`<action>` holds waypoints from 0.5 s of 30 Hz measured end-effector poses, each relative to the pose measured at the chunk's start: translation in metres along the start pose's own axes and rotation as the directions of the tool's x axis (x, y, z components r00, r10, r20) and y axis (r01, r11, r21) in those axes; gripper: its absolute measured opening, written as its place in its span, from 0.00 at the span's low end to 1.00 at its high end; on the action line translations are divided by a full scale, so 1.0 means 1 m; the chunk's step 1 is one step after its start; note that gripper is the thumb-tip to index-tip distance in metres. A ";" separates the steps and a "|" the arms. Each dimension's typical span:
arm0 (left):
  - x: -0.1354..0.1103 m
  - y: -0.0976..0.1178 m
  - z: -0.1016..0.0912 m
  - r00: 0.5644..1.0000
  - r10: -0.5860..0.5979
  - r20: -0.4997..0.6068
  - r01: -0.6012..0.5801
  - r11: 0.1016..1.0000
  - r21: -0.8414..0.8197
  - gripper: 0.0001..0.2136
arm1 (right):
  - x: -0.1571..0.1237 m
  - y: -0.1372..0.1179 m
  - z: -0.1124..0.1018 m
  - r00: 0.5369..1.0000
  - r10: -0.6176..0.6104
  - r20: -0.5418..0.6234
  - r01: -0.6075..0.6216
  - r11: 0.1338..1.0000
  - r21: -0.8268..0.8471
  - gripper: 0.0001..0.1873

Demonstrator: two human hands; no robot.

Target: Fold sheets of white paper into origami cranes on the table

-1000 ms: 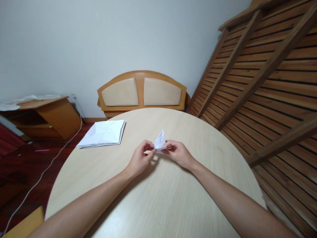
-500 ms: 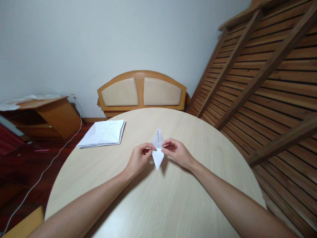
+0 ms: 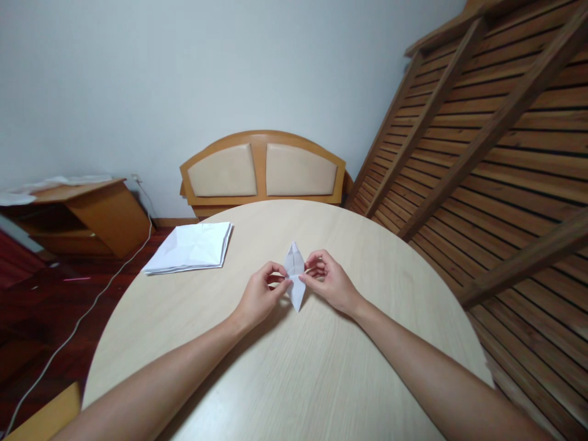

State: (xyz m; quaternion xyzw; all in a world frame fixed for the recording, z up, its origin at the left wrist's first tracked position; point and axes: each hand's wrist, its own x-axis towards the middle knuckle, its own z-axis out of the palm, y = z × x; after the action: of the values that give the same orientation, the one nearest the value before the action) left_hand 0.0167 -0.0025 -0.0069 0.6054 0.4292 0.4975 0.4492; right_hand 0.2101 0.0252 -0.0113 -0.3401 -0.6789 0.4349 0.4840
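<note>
A small folded white paper, shaped like a long diamond with a pointed top and bottom, is held over the middle of the round table. My left hand pinches its left edge at mid-height, thumb on the near face. On the opposite edge, the thumb and fingers of my right hand grip the same paper. A crease runs across the paper between the two thumbs. The fingertips behind the paper are partly hidden.
A stack of white paper sheets lies at the table's left edge. Beyond the table stands a padded headboard. Wooden slats lean on the right. A low wooden desk and a white cable are at left.
The folded paper has tilted, its lower tip shifting slightly right and its upper half turning. My left thumb has moved onto the near face, and the right fingers have shifted a little outward.
</note>
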 end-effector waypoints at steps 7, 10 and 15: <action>0.000 0.000 0.000 0.997 0.067 -0.044 -0.067 0.998 -0.009 0.12 | -0.002 -0.005 -0.001 0.990 -0.142 0.023 0.144 0.980 -0.140 0.14; -0.001 0.001 0.000 0.993 0.099 -0.067 -0.097 0.995 0.030 0.12 | -0.002 -0.003 -0.002 0.987 -0.160 0.034 0.164 0.973 -0.163 0.15; -0.004 0.003 -0.002 0.986 0.161 -0.030 -0.157 0.982 0.102 0.11 | -0.002 -0.001 -0.002 0.981 -0.191 0.020 0.191 0.961 -0.199 0.16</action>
State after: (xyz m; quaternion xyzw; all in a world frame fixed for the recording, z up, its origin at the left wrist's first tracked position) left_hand 0.0148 -0.0064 -0.0051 0.6498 0.4120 0.5213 0.3692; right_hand 0.2128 0.0240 -0.0108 -0.3199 -0.7489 0.3157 0.4870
